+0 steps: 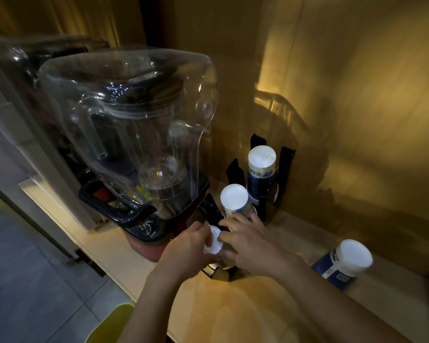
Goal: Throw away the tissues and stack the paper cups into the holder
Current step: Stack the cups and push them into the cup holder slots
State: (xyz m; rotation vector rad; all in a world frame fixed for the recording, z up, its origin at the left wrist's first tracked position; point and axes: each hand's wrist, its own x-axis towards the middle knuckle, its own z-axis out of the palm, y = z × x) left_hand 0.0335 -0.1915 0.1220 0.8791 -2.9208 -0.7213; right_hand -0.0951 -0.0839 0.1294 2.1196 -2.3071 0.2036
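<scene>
Both hands [183, 246] [248, 241] together, fingers [229, 222] curled.

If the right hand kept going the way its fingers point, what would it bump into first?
Probably the small white cup that both hands grip: the right hand points left, its fingertips already on it. Beyond lies the left hand, then the blender base; depth is uncertain.

My feed is dim, warm yellow light pooling on the tan back wall [357, 107]. Glare specks on the clear plastic blender hood [134, 100]. Wide-angle bowing at edges; slight softness throughout.
</scene>
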